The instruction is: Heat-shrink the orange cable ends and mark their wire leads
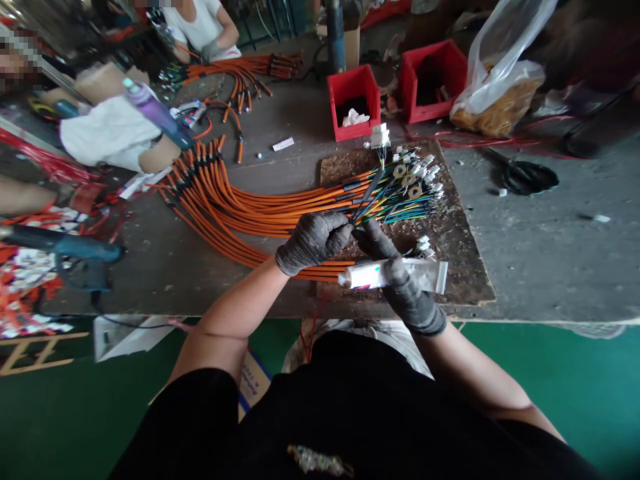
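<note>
Both of my hands wear dark grey knit gloves. My left hand [320, 239] is closed in a pinch on a cable end [367, 195] whose dark sleeve angles up toward a white connector [380, 136]. Between the palm and fingers of my right hand [403, 287] lies a white squeeze tube [367, 275], its nozzle end pointing left. The right fingertips reach the cable near the left fingers; whether they grip it I cannot tell. Under and behind my hands runs a bundle of orange cables [260, 207], ending in thin coloured wires and small white connectors [425, 170].
A worn brown board [460, 267] lies under the wire ends. Behind it stand two red bins [354, 120] and a plastic bag [495, 100]. Black-handled scissors [530, 175] lie to the right. A blue heat gun [65, 243] sits left. Another person [200, 30] works across the table.
</note>
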A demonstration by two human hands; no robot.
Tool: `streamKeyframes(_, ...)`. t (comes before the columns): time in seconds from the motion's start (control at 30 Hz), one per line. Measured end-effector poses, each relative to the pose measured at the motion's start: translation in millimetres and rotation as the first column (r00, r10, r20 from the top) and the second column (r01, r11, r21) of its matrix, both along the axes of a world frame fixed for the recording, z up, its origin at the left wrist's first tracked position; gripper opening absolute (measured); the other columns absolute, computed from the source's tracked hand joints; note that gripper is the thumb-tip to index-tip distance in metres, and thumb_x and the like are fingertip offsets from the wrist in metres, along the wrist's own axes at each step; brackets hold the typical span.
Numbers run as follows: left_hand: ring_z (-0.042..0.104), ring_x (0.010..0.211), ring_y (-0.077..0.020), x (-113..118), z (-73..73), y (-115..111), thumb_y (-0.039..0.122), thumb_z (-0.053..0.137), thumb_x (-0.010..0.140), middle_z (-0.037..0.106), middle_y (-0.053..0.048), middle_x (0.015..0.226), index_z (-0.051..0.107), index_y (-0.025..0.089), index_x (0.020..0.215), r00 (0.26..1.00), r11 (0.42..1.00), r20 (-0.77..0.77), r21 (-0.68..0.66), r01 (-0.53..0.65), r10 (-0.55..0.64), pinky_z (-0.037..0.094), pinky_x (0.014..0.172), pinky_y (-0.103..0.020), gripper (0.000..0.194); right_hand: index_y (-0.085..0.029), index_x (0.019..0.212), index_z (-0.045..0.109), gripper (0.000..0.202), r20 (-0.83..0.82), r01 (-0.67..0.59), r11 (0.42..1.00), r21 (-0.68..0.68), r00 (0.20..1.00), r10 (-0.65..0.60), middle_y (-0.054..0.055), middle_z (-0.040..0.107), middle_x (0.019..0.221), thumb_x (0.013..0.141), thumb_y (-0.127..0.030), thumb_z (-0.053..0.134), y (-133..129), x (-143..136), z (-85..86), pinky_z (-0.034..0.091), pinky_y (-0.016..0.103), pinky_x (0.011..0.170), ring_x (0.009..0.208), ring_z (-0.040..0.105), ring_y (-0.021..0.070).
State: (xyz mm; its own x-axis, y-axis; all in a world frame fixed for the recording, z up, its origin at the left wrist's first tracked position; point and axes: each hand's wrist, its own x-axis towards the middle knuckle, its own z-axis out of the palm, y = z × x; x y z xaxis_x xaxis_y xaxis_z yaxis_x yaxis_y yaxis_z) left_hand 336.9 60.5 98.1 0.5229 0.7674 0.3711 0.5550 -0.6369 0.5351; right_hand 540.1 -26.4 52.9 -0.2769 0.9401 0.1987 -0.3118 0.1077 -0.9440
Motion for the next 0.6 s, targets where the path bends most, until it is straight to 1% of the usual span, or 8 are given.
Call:
streamKeyframes(0.07, 0.063, 0.068, -0.0186, 3, -0.4, -8, 0.049, 0.052, 0.101, 0.07, -0.008, 0.072, 0.066, 0.02, 0.073, 0.998, 0.998, -0.033, 0.036, -0.049, 0.05, 0.045, 0.067, -0.03, 0.043, -0.032, 0.16, 0.052, 0.067, 0.033, 0.059, 0.994, 0.098, 0.998, -0.062, 0.006, 0.056, 0.165, 0.103, -0.067, 0.056, -4, -3, 0.1, 0.041, 0.052, 0.131, 0.152, 0.054, 0.0291)
streamKeyframes(0.13, 0.062, 0.069, -0.0177, 4, 0.8, -14, 0.052, 0.055, 0.1, 0.069, -0.007, 0.071, 0.064, 0.02, 0.072, 0.997, 0.997, -0.017, -0.007, -0.082, 0.082, 0.045, 0.067, -0.029, 0.043, -0.029, 0.147, 0.061, 0.053, 0.087, 0.087, 0.96, 0.265, 0.99, -0.113, 0.01, 0.067, 0.149, 0.104, -0.059, 0.059, -1, -4, 3.8, 0.053, 0.05, 0.119, 0.137, 0.065, 0.0287)
streamKeyframes(0.23, 0.062, 0.07, -0.0157, 1, 11.2, -22, 0.057, 0.049, 0.104, 0.069, -0.005, 0.076, 0.066, 0.018, 0.082, 0.971, 0.97, 0.171, -0.202, -0.132, 0.168, 0.049, 0.069, -0.028, 0.048, -0.026, 0.12, 0.069, 0.028, 0.215, -0.023, 0.83, 0.557, 0.97, -0.117, 0.009, 0.075, 0.118, 0.104, -0.047, 0.061, 9, -5, 16.8, 0.058, 0.048, 0.103, 0.112, 0.071, 0.027)
streamKeyframes(0.33, 0.061, 0.065, -0.014, -8, 35.7, -30, 0.065, 0.046, 0.106, 0.068, -0.003, 0.076, 0.067, 0.018, 0.088, 0.92, 0.921, 0.332, -0.382, -0.073, 0.21, 0.052, 0.066, -0.027, 0.054, -0.026, 0.126, 0.067, 0.033, 0.283, -0.125, 0.76, 0.638, 0.956, -0.08, 0.011, 0.074, 0.119, 0.105, -0.05, 0.056, 10, -8, 31.2, 0.058, 0.051, 0.103, 0.115, 0.071, 0.0293)
streamKeyframes(0.4, 0.065, 0.069, -0.0156, -16, 55.7, -36, 0.068, 0.059, 0.1, 0.07, -0.004, 0.076, 0.069, 0.018, 0.086, 0.944, 0.908, 0.313, -0.416, 0.036, 0.106, 0.055, 0.069, -0.029, 0.054, -0.028, 0.139, 0.062, 0.044, 0.259, -0.137, 0.774, 0.618, 0.965, -0.036, 0.013, 0.072, 0.131, 0.107, -0.055, 0.05, 4, -11, 33.5, 0.06, 0.052, 0.104, 0.123, 0.07, 0.0309)
streamKeyframes(0.47, 0.07, 0.077, -0.0183, -22, 73.6, -44, 0.065, 0.07, 0.096, 0.073, -0.006, 0.08, 0.073, 0.017, 0.085, 0.971, 0.909, 0.237, -0.399, 0.119, -0.023, 0.057, 0.075, -0.031, 0.049, -0.03, 0.138, 0.064, 0.046, 0.195, -0.095, 0.805, 0.585, 0.98, -0.026, 0.013, 0.072, 0.132, 0.106, -0.06, 0.051, -3, -13, 26.0, 0.062, 0.051, 0.103, 0.123, 0.071, 0.0313)
streamKeyframes(0.53, 0.071, 0.08, -0.0186, -27, 86.4, -52, 0.06, 0.071, 0.097, 0.075, -0.007, 0.081, 0.076, 0.017, 0.085, 0.986, 0.923, 0.153, -0.366, 0.117, -0.064, 0.058, 0.077, -0.03, 0.045, -0.03, 0.118, 0.073, 0.044, 0.133, -0.007, 0.882, 0.471, 0.989, -0.063, 0.011, 0.076, 0.115, 0.101, -0.067, 0.057, -7, -13, 11.2, 0.063, 0.052, 0.099, 0.108, 0.075, 0.0309)
streamKeyframes(0.6, 0.068, 0.072, -0.016, -33, 93.8, -61, 0.057, 0.075, 0.095, 0.072, -0.004, 0.075, 0.08, 0.017, 0.089, 0.996, 0.928, 0.077, -0.364, 0.079, -0.054, 0.056, 0.072, -0.028, 0.04, -0.027, 0.095, 0.074, 0.048, 0.125, 0.042, 0.975, 0.218, 0.99, -0.071, 0.008, 0.075, 0.096, 0.095, -0.073, 0.062, -7, -10, -4.8, 0.063, 0.055, 0.099, 0.096, 0.074, 0.0302)
